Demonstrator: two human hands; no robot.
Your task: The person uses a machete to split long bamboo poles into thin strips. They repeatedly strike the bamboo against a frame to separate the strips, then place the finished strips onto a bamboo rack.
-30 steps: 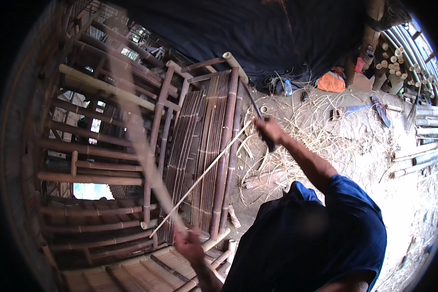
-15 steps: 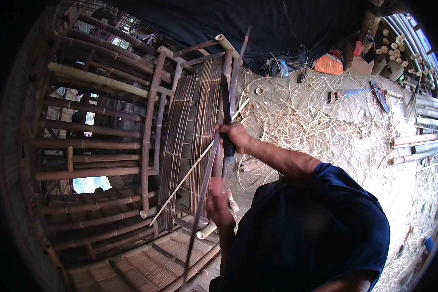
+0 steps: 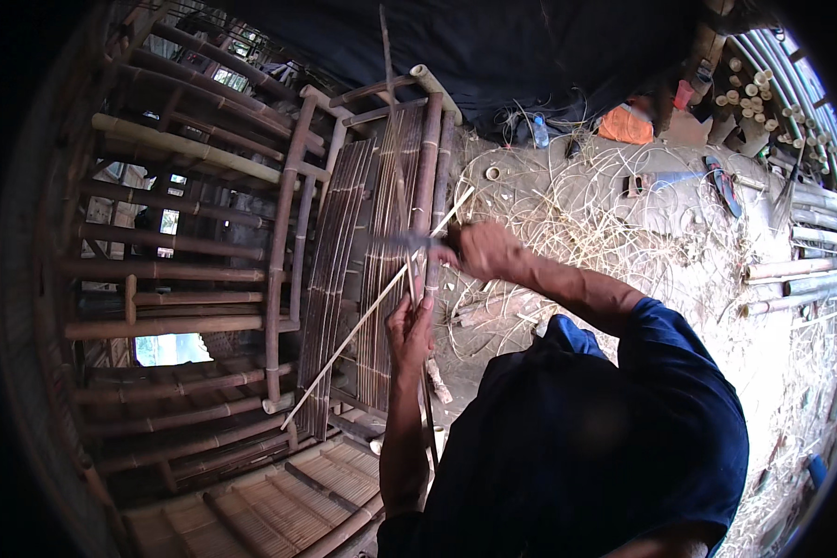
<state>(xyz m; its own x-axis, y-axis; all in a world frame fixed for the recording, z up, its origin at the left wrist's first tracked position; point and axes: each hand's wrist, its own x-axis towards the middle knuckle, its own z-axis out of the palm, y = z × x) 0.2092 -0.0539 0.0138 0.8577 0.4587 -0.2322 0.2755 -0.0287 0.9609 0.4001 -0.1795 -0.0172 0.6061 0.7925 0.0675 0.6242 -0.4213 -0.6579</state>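
My left hand [image 3: 409, 333] is closed around a long, thin dark bamboo strip [image 3: 396, 149], which runs from the dark cloth at the top down past my left forearm. My right hand [image 3: 488, 251] grips a knife by its dark handle. Smeared by motion, the knife blade [image 3: 402, 240] points left and crosses the strip just above my left hand; whether it touches cannot be told. Behind both hands lies a bamboo bench [image 3: 426, 181] with a slatted seat. Slanting across its slats is a pale, narrow bamboo strip [image 3: 344, 349].
Bamboo frames [image 3: 279, 279] stand at the left. Curly pale shavings [image 3: 567, 237] cover the ground at right, around a handsaw [image 3: 665, 179] and a sandal [image 3: 724, 186]. An orange bag [image 3: 626, 123] and a bottle [image 3: 540, 132] sit farther back. Bamboo poles [image 3: 795, 268] lie at far right.
The knife blade has swung from pointing away to pointing left, and my right hand has shifted right. My left hand has moved up. The dark strip's far end has tilted left.
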